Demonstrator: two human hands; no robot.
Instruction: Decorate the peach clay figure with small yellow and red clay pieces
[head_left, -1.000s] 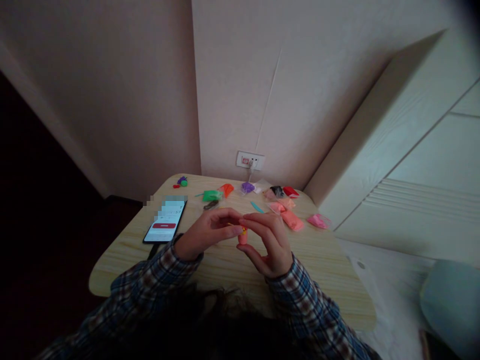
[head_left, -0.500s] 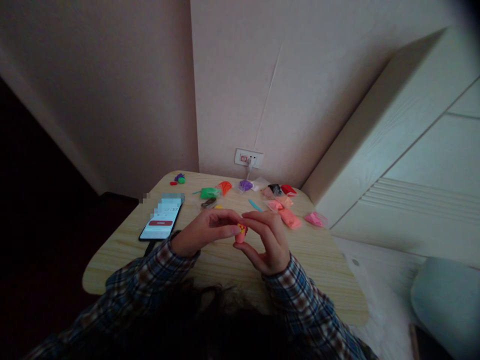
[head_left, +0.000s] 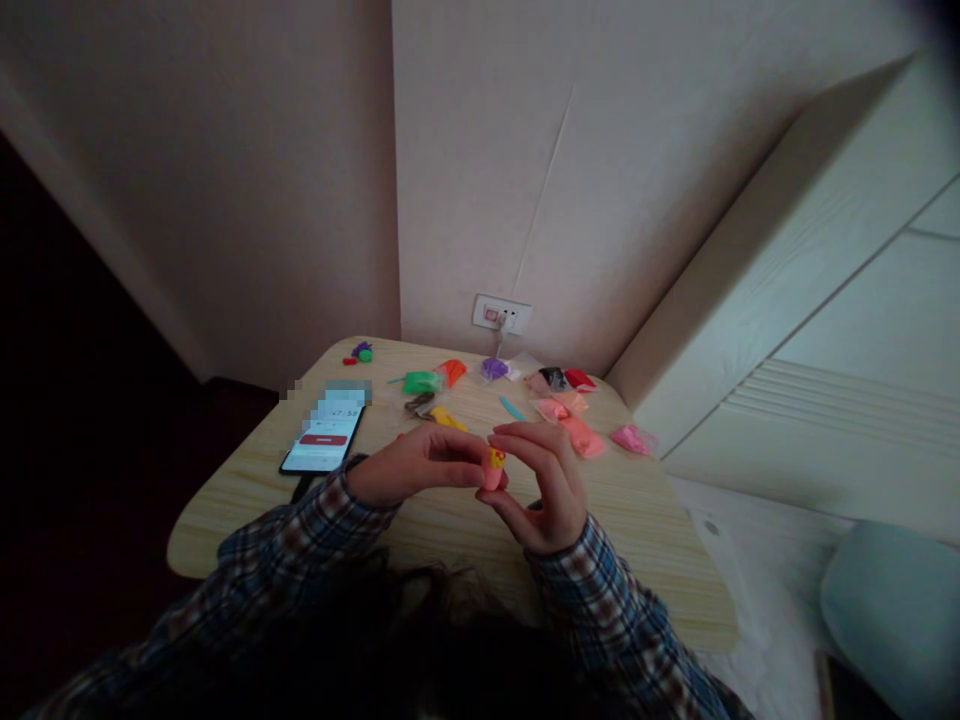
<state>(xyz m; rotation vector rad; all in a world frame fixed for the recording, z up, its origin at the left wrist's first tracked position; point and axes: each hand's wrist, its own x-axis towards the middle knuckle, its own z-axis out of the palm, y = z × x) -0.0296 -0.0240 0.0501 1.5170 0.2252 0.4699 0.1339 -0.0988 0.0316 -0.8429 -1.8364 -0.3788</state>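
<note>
Between my two hands, above the front half of the wooden table (head_left: 450, 535), is a small pink clay figure (head_left: 492, 477) with yellow and red bits at its top. My left hand (head_left: 420, 464) pinches its left side between thumb and fingers. My right hand (head_left: 544, 487) curls round it from the right, fingertips at the top and thumb near the base. The fingers hide part of the figure. Just beyond the hands lie a yellow clay packet (head_left: 448, 418) and a blue modelling tool (head_left: 511, 408).
A lit phone (head_left: 319, 440) lies left of my hands. Small clay pieces (head_left: 364, 355) sit at the far left corner. Farther back are green (head_left: 424, 382), purple (head_left: 494, 369) and coral (head_left: 581, 437) clay packets, with a pink one (head_left: 634, 439) near the right edge. A wall socket (head_left: 502, 314) holds a plug.
Both hands and the clay figure have shifted slightly right in the view. The figure is turned a little, showing its yellow and red top differently. More of the yellow packet shows.
</note>
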